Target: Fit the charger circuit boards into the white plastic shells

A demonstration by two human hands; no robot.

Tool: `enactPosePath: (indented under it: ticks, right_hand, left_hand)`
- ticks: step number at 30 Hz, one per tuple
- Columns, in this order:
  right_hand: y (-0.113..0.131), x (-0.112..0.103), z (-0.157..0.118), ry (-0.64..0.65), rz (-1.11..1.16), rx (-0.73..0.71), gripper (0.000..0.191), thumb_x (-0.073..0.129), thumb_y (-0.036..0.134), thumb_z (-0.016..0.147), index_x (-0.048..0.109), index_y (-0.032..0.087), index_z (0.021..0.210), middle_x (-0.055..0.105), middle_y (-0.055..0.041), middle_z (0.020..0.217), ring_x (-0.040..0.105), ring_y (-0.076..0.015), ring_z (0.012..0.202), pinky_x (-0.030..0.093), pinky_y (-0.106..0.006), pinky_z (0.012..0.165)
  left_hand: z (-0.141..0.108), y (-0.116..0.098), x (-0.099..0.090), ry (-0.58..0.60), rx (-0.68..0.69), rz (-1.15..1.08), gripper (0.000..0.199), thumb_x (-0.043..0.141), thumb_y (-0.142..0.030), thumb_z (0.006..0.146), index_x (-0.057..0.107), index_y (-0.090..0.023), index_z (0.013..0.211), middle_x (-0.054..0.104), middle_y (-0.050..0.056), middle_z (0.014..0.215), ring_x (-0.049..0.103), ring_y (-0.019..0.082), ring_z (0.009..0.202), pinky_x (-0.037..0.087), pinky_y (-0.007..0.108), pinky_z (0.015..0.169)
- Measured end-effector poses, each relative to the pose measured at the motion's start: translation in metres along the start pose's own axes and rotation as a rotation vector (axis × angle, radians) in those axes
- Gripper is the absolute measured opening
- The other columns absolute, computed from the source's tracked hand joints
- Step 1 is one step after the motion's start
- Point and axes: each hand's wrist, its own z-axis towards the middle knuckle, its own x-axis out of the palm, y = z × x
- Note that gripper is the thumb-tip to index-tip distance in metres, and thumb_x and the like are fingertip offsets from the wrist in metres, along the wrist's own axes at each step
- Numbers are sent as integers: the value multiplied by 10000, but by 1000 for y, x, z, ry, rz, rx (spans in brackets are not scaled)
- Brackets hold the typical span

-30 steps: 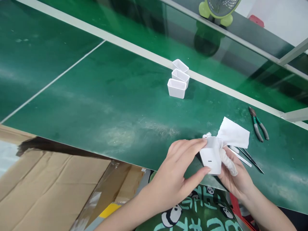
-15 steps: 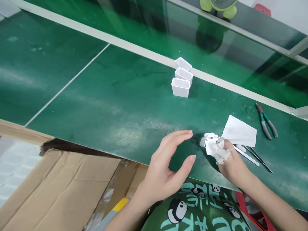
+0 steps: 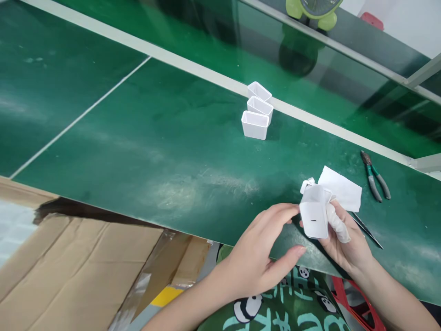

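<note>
A white plastic cup (image 3: pixel 313 219) with a small dark slot in its face is tilted in my right hand (image 3: pixel 351 243). That hand is closed around the cup's right side, with white coverings on some of its fingers. My left hand (image 3: pixel 262 253) is open, thumb and fingers apart. Its fingertips are at the cup's left edge; whether they touch it I cannot tell. A small white piece (image 3: pixel 307 185) shows just beyond the cup's upper end. Behind my right hand lies a white sheet (image 3: pixel 344 189), with tweezers (image 3: pixel 369 231) beside it.
Three white plastic cups (image 3: pixel 255 128) stand in a row near the bench's back rail. Pliers with grey and green handles (image 3: pixel 375 179) lie at the right. A cardboard box (image 3: pixel 69 271) sits below the green bench's (image 3: pixel 155 138) front edge. A green fan (image 3: pixel 317 11) is at the top.
The white cup has turned into view in my right hand, its slotted face showing. My left hand has moved right, up to the cup. The camera view has shifted slightly.
</note>
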Motion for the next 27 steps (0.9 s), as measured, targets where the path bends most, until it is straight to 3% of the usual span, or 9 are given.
enactPosePath:
  ticks: [4,7,9,11,14,19,27]
  right_hand:
    - [10,-11,-2,167,-664,-340,302,493,151,920,518,268,1197,629,-95,1135,650,-223,957,566,-368,809]
    - [12,-14,-1,324,-1007,-440,323,497,78,862,543,229,1144,618,-121,1113,611,-264,1002,544,-420,825]
    - [9,-14,0,341,-1030,-470,323,492,78,860,529,228,1144,631,-114,1068,611,-257,939,544,-417,786]
    - [6,-12,1,328,-994,-517,331,497,90,861,515,233,1160,636,-111,1053,609,-253,912,544,-409,760]
    - [2,-12,0,269,-937,-580,363,517,115,863,502,235,1206,637,-120,1080,612,-257,928,550,-404,763]
    - [0,-13,-2,245,-851,-603,423,551,125,862,489,229,1268,647,-123,1101,624,-264,1020,559,-410,826]
    - [-14,-17,-7,126,-721,-598,560,678,193,831,440,291,1329,654,-115,1159,642,-278,1095,560,-430,883]
  left_hand:
    - [-3,4,-1,-109,-29,82,654,644,-393,865,332,-257,1424,576,144,1271,614,251,985,558,379,781]
    - [-3,5,2,-122,-74,127,705,681,-427,837,328,-259,1423,629,120,1156,585,147,665,519,274,538]
    - [-2,5,6,-122,-93,93,569,641,-381,877,389,-257,1371,647,91,1082,508,87,526,464,227,440]
    - [-1,5,8,-119,-79,47,542,661,-398,862,425,-255,1329,651,75,1048,516,81,512,485,221,441]
    - [0,7,9,-93,-56,20,722,759,-458,753,399,-270,1349,658,76,1074,609,124,610,560,246,523]
    - [-2,15,11,-141,-34,-191,450,632,-191,874,470,-291,1282,648,67,1127,687,152,780,603,230,618]
    - [-1,11,13,-126,-48,-518,367,585,-282,909,486,-286,1263,548,115,1252,649,245,1039,636,259,634]
